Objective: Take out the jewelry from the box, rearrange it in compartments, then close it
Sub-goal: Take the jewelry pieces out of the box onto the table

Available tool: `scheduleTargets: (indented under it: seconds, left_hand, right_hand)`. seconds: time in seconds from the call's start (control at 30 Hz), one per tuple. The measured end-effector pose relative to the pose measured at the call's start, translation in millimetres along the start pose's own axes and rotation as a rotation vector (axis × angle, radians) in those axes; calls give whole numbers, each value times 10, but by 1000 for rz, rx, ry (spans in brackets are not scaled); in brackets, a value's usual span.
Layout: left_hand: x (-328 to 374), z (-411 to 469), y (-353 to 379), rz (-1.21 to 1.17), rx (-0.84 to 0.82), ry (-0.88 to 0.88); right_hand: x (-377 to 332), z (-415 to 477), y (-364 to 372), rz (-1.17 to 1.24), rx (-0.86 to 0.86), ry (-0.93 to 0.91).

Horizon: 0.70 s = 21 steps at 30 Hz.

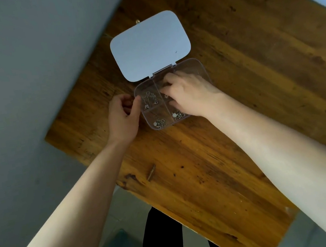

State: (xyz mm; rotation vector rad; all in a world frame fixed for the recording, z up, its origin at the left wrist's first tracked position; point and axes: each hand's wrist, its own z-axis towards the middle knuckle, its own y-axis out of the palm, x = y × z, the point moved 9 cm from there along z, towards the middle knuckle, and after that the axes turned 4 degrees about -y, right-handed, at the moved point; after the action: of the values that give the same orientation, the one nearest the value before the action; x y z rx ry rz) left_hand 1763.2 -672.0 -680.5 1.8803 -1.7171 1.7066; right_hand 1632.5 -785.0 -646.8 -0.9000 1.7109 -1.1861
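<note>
Currently the clear jewelry box (198,67) sits mid-counter (252,49), lid (150,46) flipped fully open behind it. Left hand (123,118) pinches the box's left rim with thumb and fingers. Right hand (187,95) reaches into the compartments, fingers curled; can't tell if it holds anything. Jewelry (159,122) lies in the near and left compartments.

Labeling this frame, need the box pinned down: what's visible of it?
Clear plastic box with rounded corners, split into compartments, on the wooden table. Its pale opaque lid is hinged open, away from the person. Small metal jewelry lies in several compartments. The left hand touches its left edge; the right hand reaches inside.
</note>
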Motion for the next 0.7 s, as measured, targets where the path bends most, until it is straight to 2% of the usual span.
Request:
scheduleTargets:
  seconds: [0.1,0.17,0.27,0.33,0.47,0.6,0.7]
  left_hand:
    - [113,-18,-87,49,61,75]
    - [375,-63,-140,232,121,286]
    - [711,-175,44,502,7,621]
    - [754,-212,174,640,-105,705]
    - [738,-153,256,838,-179,640]
    - [663,-88,414,929,-286,491]
    - [683,-104,449,951,-254,454]
  right_hand:
    - [2,-3,-6,-9,-27,-24]
    - [1,1,-1,-6,-39,-31]
    - [-20,-1,-7,14,-38,-37]
    - [-17,-22,-16,49,-24,-34]
    - [5,-74,0,125,17,-37]
    - [27,-80,25,210,61,-37]
    - [57,-80,50,261,80,-34]
